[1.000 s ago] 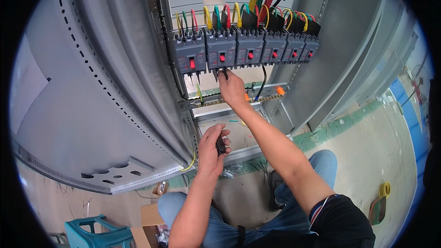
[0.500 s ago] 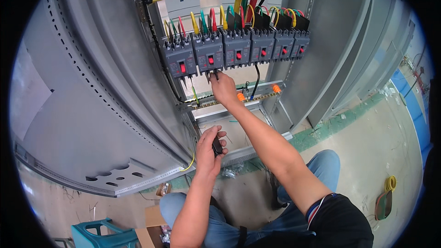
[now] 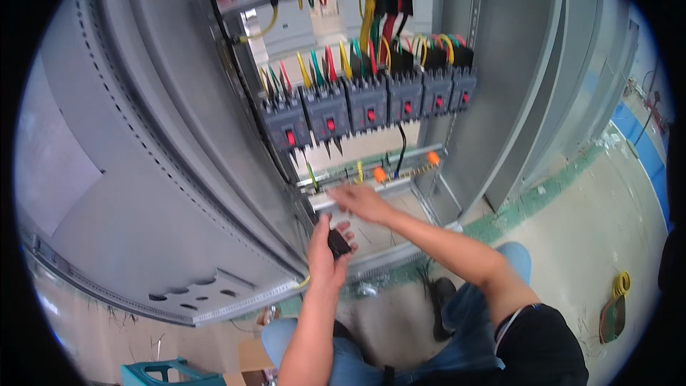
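My left hand [image 3: 325, 254] is closed around a small, flat-sided black piece [image 3: 339, 244] that shows between thumb and fingers. Just above it, my right hand [image 3: 363, 202] is smeared by motion, and its fingertips are too blurred to read. Both hands are low in front of a row of dark grey circuit breakers [image 3: 370, 109] with red toggles. From the lower edge of the second breaker from the left [image 3: 327, 118] hang dark pointed strips [image 3: 334, 147]. Yellow, green and red wires [image 3: 330, 64] enter the breakers from above.
A brass terminal bar [image 3: 409, 172] with orange insulators [image 3: 379, 174] crosses the cabinet below the breakers. Grey cabinet panels [image 3: 518, 86] flank both sides. On the floor are a teal stool [image 3: 171, 372], a cardboard box [image 3: 254, 355] and a yellow coil [image 3: 622, 284].
My right hand has come down from beneath the second breaker towards my left hand. The view has shifted, showing more of the cabinet's upper part. My left hand still holds the black piece.
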`<action>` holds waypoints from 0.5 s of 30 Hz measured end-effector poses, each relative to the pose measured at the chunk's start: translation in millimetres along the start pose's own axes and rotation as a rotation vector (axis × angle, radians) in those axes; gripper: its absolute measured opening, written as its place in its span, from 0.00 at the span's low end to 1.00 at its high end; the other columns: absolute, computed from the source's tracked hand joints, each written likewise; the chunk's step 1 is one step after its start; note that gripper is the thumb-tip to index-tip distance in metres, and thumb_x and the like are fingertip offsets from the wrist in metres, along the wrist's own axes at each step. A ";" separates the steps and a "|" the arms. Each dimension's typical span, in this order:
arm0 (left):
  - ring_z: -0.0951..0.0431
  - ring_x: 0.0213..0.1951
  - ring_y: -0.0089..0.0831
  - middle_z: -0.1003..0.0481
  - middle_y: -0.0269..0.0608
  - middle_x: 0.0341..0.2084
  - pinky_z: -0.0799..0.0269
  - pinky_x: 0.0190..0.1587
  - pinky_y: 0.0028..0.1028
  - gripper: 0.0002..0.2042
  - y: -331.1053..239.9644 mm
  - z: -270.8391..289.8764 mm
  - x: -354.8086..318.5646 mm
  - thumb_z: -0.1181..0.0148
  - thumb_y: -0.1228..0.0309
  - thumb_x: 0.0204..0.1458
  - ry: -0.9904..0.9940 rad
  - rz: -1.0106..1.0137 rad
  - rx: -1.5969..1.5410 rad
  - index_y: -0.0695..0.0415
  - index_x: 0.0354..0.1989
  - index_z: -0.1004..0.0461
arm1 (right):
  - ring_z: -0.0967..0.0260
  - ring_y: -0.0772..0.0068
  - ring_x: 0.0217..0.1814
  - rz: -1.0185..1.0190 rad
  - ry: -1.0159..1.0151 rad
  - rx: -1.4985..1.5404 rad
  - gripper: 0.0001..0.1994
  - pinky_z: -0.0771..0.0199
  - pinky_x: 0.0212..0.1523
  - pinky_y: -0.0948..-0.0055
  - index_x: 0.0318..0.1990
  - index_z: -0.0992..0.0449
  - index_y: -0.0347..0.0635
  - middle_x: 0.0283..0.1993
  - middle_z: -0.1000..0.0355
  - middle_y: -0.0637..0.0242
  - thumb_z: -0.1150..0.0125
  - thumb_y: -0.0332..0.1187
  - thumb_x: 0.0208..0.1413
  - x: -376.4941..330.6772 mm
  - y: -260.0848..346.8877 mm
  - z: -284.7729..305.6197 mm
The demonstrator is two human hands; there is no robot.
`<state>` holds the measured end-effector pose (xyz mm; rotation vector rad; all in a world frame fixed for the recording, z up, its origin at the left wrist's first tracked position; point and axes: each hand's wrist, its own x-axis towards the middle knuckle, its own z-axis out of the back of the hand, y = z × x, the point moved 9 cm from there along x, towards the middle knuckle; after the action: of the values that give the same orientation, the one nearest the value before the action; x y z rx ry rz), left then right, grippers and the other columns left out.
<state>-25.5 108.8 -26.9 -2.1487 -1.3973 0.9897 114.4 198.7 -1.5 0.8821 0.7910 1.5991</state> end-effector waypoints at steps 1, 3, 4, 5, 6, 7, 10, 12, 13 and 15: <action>0.23 0.39 0.29 0.22 0.41 0.43 0.24 0.39 0.34 0.23 -3.8 5.7 -2.3 0.41 0.47 0.65 0.025 -0.003 -0.005 0.50 0.58 0.27 | 0.18 0.61 0.36 0.092 0.052 0.174 0.26 0.21 0.45 0.63 0.56 0.20 0.39 0.36 0.18 0.57 0.40 0.54 0.65 -31.0 34.2 -10.1; 0.21 0.41 0.32 0.22 0.40 0.43 0.22 0.40 0.35 0.24 -1.7 6.4 1.9 0.40 0.47 0.65 0.067 -0.025 -0.015 0.51 0.60 0.29 | 0.20 0.57 0.45 0.291 0.177 0.111 0.28 0.22 0.52 0.62 0.58 0.23 0.38 0.46 0.19 0.58 0.27 0.48 0.57 -71.0 65.5 -10.1; 0.21 0.41 0.33 0.22 0.40 0.43 0.22 0.40 0.36 0.25 2.3 -0.4 4.1 0.40 0.47 0.65 0.070 -0.035 -0.009 0.51 0.60 0.30 | 0.21 0.57 0.48 0.471 0.165 -0.070 0.30 0.23 0.53 0.61 0.59 0.23 0.39 0.48 0.21 0.57 0.24 0.47 0.54 -91.6 88.7 0.1; 0.21 0.41 0.34 0.22 0.39 0.43 0.21 0.40 0.36 0.25 12.1 -5.0 8.0 0.40 0.47 0.65 0.093 0.001 -0.001 0.51 0.60 0.30 | 0.22 0.58 0.49 0.459 0.130 -0.110 0.30 0.23 0.53 0.62 0.59 0.23 0.39 0.50 0.22 0.57 0.23 0.47 0.53 -98.7 81.3 8.9; 0.20 0.41 0.35 0.23 0.39 0.43 0.20 0.39 0.37 0.25 19.2 -2.0 10.8 0.40 0.47 0.64 0.100 0.035 0.010 0.51 0.60 0.30 | 0.23 0.58 0.50 0.448 0.103 -0.136 0.31 0.23 0.52 0.62 0.58 0.23 0.40 0.51 0.23 0.56 0.22 0.48 0.51 -103.2 77.8 11.8; 0.20 0.41 0.36 0.23 0.39 0.43 0.20 0.39 0.36 0.25 25.8 -1.7 15.7 0.40 0.46 0.65 0.118 0.066 0.040 0.50 0.60 0.30 | 0.23 0.60 0.48 0.380 0.139 -0.100 0.32 0.22 0.51 0.64 0.58 0.23 0.41 0.49 0.23 0.57 0.21 0.47 0.50 -103.5 69.6 12.0; 0.20 0.40 0.36 0.22 0.40 0.45 0.20 0.39 0.35 0.23 35.0 -28.0 4.2 0.44 0.45 0.66 0.185 0.115 0.068 0.49 0.57 0.27 | 0.25 0.68 0.54 0.207 0.203 0.062 0.35 0.19 0.51 0.68 0.63 0.26 0.41 0.52 0.24 0.63 0.19 0.43 0.50 -108.3 45.6 16.0; 0.20 0.41 0.34 0.21 0.38 0.45 0.21 0.40 0.36 0.23 32.3 -31.2 -2.4 0.45 0.44 0.66 0.205 0.132 0.064 0.48 0.56 0.26 | 0.27 0.75 0.52 0.155 0.246 0.162 0.32 0.20 0.51 0.69 0.62 0.26 0.39 0.51 0.23 0.65 0.20 0.40 0.52 -109.1 52.8 16.4; 0.20 0.40 0.34 0.21 0.38 0.45 0.21 0.39 0.36 0.22 29.2 -33.0 -5.2 0.45 0.44 0.66 0.189 0.116 0.074 0.48 0.56 0.26 | 0.27 0.75 0.49 0.143 0.241 0.286 0.30 0.21 0.50 0.68 0.61 0.26 0.39 0.49 0.23 0.65 0.22 0.40 0.54 -109.1 50.9 14.9; 0.20 0.40 0.33 0.21 0.37 0.44 0.22 0.38 0.36 0.21 29.4 -41.1 -8.2 0.44 0.46 0.66 0.197 0.105 0.079 0.49 0.55 0.26 | 0.27 0.76 0.46 0.151 0.208 0.409 0.24 0.22 0.48 0.68 0.57 0.24 0.37 0.46 0.22 0.65 0.26 0.41 0.58 -110.5 41.7 18.6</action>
<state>21.1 91.0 -15.4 -2.2120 -1.1454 0.8292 124.7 83.3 28.2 1.0956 1.2541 1.7098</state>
